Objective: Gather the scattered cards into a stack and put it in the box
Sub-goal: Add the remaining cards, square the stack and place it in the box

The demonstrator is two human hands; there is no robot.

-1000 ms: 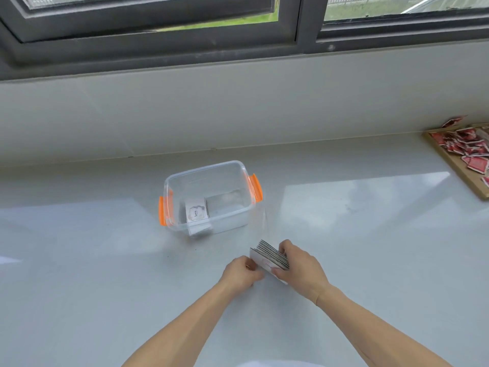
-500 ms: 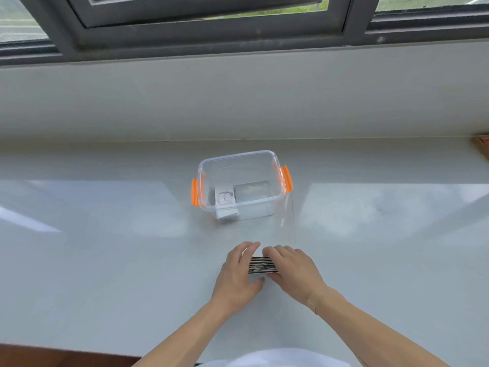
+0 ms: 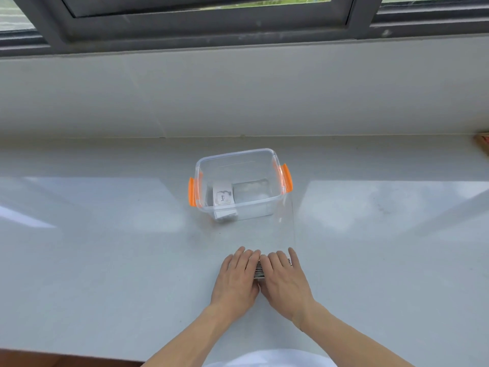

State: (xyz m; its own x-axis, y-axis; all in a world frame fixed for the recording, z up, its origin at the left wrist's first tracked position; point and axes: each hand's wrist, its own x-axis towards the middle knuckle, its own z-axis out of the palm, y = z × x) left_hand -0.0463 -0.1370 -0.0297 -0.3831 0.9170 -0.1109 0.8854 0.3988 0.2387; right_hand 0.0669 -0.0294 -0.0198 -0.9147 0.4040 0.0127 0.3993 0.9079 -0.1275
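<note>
A stack of cards (image 3: 259, 270) stands on its edge on the pale counter, and only its striped edges show between my two hands. My left hand (image 3: 238, 276) covers its left side and my right hand (image 3: 284, 279) covers its right side, fingers laid flat over the top. Beyond the hands sits the clear plastic box (image 3: 239, 154) with orange latches (image 3: 287, 177), open at the top. A white card with the word "love" (image 3: 222, 196) lies inside it at the left.
The grey counter (image 3: 105, 260) runs wide to both sides, with a low wall and dark window frame (image 3: 206, 25) behind the box. A wooden tray corner (image 3: 483, 143) shows at the far right edge. The counter's front edge is at bottom left.
The stack went from tilted and fanned in my hands to standing on edge on the counter, with both hands now flat over it. The view shifted left, so the tray has nearly left the frame.
</note>
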